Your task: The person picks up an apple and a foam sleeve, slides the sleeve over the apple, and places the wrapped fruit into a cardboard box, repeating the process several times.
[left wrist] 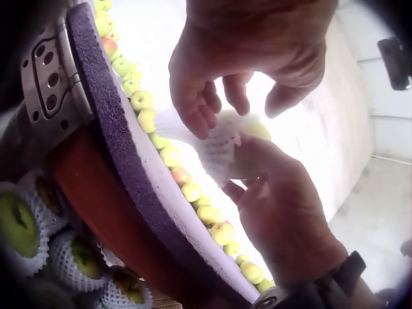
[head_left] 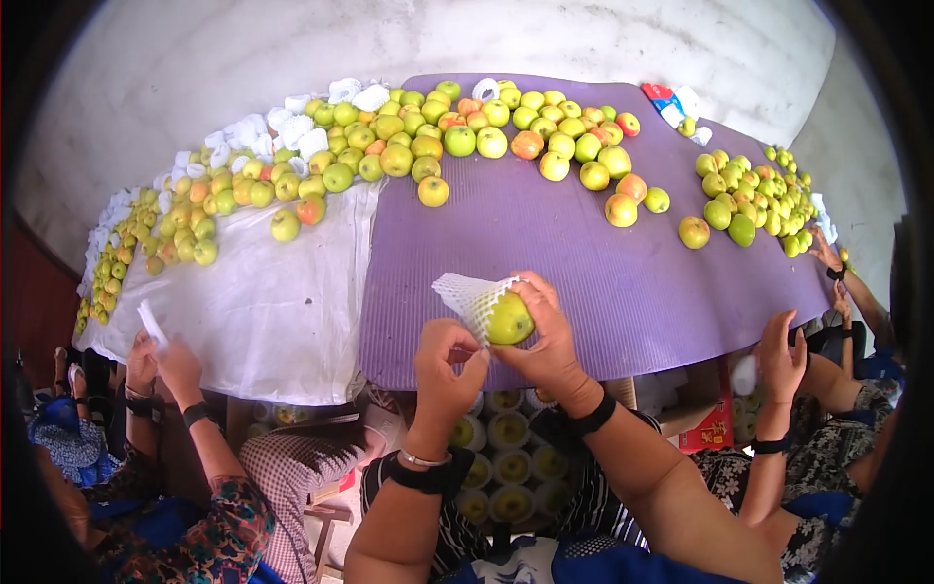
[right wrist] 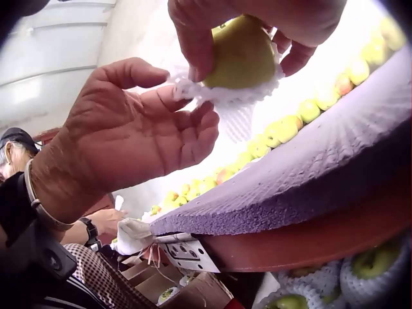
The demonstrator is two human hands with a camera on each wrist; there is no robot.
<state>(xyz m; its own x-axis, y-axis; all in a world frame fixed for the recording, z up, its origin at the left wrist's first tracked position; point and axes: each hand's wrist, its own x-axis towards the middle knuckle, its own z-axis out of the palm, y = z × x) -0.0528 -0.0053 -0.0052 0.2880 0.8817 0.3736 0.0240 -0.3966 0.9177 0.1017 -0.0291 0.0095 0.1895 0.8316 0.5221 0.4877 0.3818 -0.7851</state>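
Observation:
My right hand [head_left: 547, 341] grips a green apple [head_left: 511, 320] over the near edge of the purple mat [head_left: 584, 263]. A white foam net [head_left: 465, 295] is partly pulled over the apple. My left hand [head_left: 446, 368] pinches the net's edge beside the fruit. In the right wrist view, the right hand's fingers [right wrist: 193, 45] curl round the apple [right wrist: 243, 55], and the left hand [right wrist: 138, 138] meets the net [right wrist: 222, 96] below it. In the left wrist view, the left hand [left wrist: 206, 96] reaches down to the netted apple [left wrist: 239, 153] held by the right hand [left wrist: 283, 212].
Many loose green and reddish apples [head_left: 409, 146] lie across the far mat and a white sheet [head_left: 282, 302]. Spare foam nets [head_left: 292, 127] line the back. A box of netted apples [head_left: 501, 457] sits below the table edge. Other people's hands work at the left [head_left: 161, 365] and right [head_left: 783, 355].

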